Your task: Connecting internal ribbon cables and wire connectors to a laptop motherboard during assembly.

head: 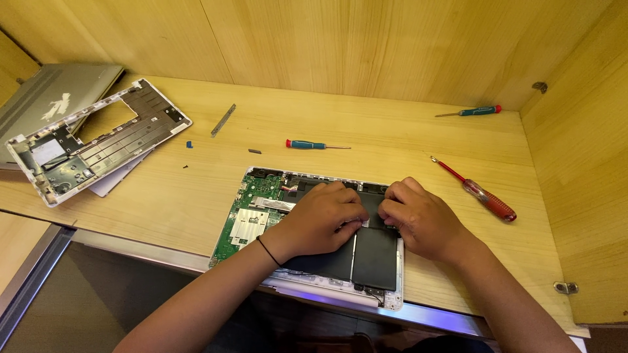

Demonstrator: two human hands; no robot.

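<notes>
Laptop base [307,274] open at desk [392,140] front edge: green circuit board [237,225], black battery [374,258] inside. Left hand [320,219], right hand [422,219] side by side on battery, fingertips pinched together at small part, hidden. 3 screwdrivers behind.

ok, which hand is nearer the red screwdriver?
Right. The right hand rests on the open laptop at its upper edge, just left of the red screwdriver. The left hand sits farther left, beyond the right one.

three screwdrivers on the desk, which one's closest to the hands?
The red-handled screwdriver, just beyond the right hand. It is the only red one; the two teal-handled screwdrivers lie farther back.
</notes>
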